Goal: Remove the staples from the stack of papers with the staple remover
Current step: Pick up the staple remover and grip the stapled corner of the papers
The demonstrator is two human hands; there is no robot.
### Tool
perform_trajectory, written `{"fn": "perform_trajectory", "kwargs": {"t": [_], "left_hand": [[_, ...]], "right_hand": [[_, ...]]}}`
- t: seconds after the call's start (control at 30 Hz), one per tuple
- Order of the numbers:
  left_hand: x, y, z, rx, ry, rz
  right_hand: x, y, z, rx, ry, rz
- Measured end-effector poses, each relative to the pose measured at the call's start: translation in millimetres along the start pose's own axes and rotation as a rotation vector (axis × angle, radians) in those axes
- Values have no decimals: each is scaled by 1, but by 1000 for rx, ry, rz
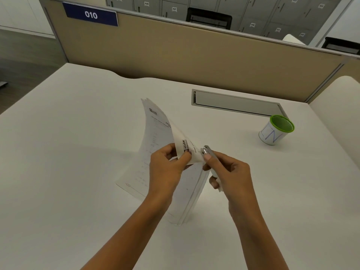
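Observation:
A stack of white printed papers (155,137) stands lifted off the white desk (78,133), curved upward, its lower corner resting on the desk. My left hand (167,168) pinches the stack's near corner between thumb and fingers. My right hand (228,172) grips a metal staple remover (207,152), whose tip touches that same corner just right of my left thumb. The staple itself is too small to make out.
A white cup with a green rim (276,130) stands at the right of the desk. A grey cable flap (235,103) lies in the desk behind the papers. A beige partition (175,51) closes the far edge.

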State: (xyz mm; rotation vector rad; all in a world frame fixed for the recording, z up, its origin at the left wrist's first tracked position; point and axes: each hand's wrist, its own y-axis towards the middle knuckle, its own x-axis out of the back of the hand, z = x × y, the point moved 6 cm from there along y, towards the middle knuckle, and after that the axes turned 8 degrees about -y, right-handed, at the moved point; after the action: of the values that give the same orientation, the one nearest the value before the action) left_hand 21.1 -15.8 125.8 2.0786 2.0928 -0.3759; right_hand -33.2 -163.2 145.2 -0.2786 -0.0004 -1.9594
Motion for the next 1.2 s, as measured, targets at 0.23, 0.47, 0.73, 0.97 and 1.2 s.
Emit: {"fn": "perform_trajectory", "kwargs": {"t": [0.23,0.47,0.73,0.97,1.2], "left_hand": [[3,0,0,7,44,-40],[0,-3,-5,14,108,-75],[2,-3,-1,4,92,-50],[0,-4,-2,-8,71,0],[5,-2,3,80,-11,-2]], "right_hand": [[6,-3,5,87,-86,-33],[-4,-10,10,204,-318,-34],[-5,-9,12,192,-308,-48],[-6,-3,3,-25,-25,-2],[-5,-3,-3,-135,132,49]]}}
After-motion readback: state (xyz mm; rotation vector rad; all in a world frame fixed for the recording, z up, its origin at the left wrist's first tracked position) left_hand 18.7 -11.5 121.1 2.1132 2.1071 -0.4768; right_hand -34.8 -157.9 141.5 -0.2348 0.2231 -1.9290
